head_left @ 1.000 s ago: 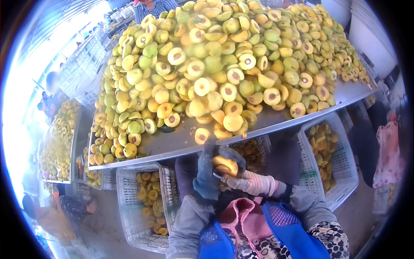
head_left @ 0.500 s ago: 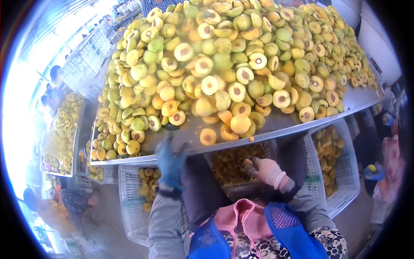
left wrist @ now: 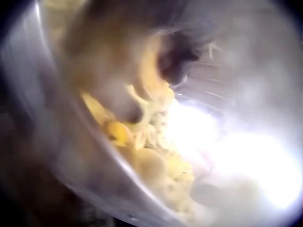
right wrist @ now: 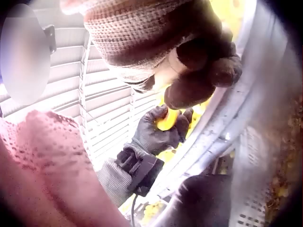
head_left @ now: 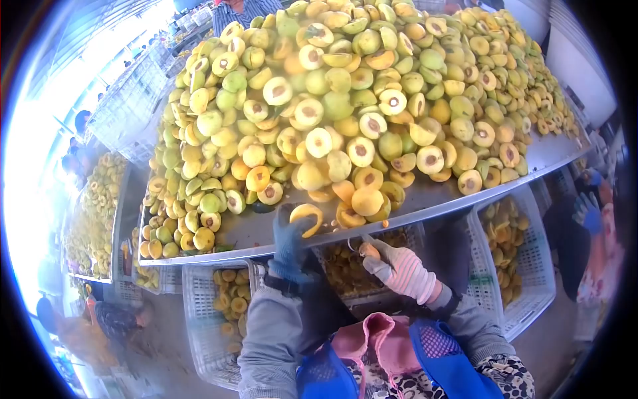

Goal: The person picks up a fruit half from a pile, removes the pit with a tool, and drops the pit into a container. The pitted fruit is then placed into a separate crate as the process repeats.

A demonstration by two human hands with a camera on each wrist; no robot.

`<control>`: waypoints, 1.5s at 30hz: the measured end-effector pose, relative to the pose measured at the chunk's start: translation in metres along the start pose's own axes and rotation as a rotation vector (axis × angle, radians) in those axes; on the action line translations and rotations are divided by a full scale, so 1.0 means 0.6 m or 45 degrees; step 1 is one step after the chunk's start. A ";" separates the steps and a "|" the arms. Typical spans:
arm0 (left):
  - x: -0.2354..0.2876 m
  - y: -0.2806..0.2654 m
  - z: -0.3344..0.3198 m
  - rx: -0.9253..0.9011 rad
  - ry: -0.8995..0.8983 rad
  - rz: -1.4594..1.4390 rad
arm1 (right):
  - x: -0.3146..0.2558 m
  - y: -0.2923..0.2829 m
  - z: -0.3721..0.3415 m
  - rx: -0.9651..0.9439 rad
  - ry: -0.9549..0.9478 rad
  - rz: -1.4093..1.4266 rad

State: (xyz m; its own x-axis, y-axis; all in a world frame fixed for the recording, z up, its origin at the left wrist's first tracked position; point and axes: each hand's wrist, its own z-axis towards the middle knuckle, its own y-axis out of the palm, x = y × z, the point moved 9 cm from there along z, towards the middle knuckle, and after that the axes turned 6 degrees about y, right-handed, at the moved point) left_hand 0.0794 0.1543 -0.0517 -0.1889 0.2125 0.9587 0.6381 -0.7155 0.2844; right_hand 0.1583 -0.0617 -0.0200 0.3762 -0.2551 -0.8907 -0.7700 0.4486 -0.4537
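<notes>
My left hand [head_left: 288,251], in a blue-grey glove, grips a yellow peach half [head_left: 308,218] at the metal table's front edge. In the right wrist view that peach half [right wrist: 167,121] sits between the thumb and fingers. Over the crate below, my right hand [head_left: 407,271], in a pale striped glove with dark fingertips, holds a pitting tool by its light handle [head_left: 369,250]. The tool's thin curved metal end [head_left: 351,245] points toward the left hand. Halved peaches [head_left: 332,106] lie heaped on the table, many cut side up. The left wrist view is blurred.
The raised metal rim [head_left: 425,213] runs across in front of me. Below it stand a left crate [head_left: 199,319] and a right crate [head_left: 531,279] with peach halves, plus a middle crate [head_left: 415,239] between my knees. Another person's gloved hand [head_left: 587,214] is at far right.
A second ago both hands were together around a peach half. They then parted, the left swinging left; now it holds the peach half that lay near the rim, while the right stays over the middle crate.
</notes>
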 end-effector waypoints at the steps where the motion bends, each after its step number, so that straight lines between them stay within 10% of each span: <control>1: 0.017 0.022 -0.024 0.024 0.004 -0.209 | -0.025 -0.007 0.004 0.021 -0.044 0.069; 4: 0.033 0.075 -0.075 0.110 0.053 -0.720 | -0.057 -0.005 0.004 0.004 -0.034 -0.027; 7: 0.093 0.107 -0.134 0.010 0.820 0.746 | -0.060 -0.001 -0.004 0.065 -0.128 -0.116; 20: 0.107 0.152 -0.150 0.099 0.550 0.582 | -0.026 0.020 -0.022 -0.015 -0.067 -0.167; 23: 0.120 0.164 -0.160 0.050 0.931 1.020 | -0.022 0.025 -0.031 -0.070 -0.049 -0.248; 28: 0.097 0.156 -0.151 0.021 0.534 0.428 | -0.027 0.036 -0.044 -0.189 -0.089 0.089; 32: 0.079 0.176 -0.140 -0.291 0.390 0.072 | -0.023 0.076 -0.086 -0.825 0.596 0.942; 36: 0.017 0.208 -0.154 -0.380 -0.171 -0.737 | -0.068 0.072 -0.107 -0.883 0.684 1.333; 42: 0.059 -0.035 -0.186 0.529 0.077 -0.207 | 0.042 0.070 -0.115 -0.919 0.678 1.062; 45: 0.101 -0.206 -0.210 0.645 0.287 0.596 | 0.141 0.019 -0.071 -0.365 0.196 -0.603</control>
State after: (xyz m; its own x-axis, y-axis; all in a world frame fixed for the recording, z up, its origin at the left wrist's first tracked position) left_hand -0.1050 0.1715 -0.0286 0.0745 -0.2224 0.9721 0.9469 -0.2900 -0.1389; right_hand 0.1595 -0.1150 -0.0993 0.6510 -0.5033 -0.5682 -0.6529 0.0106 -0.7574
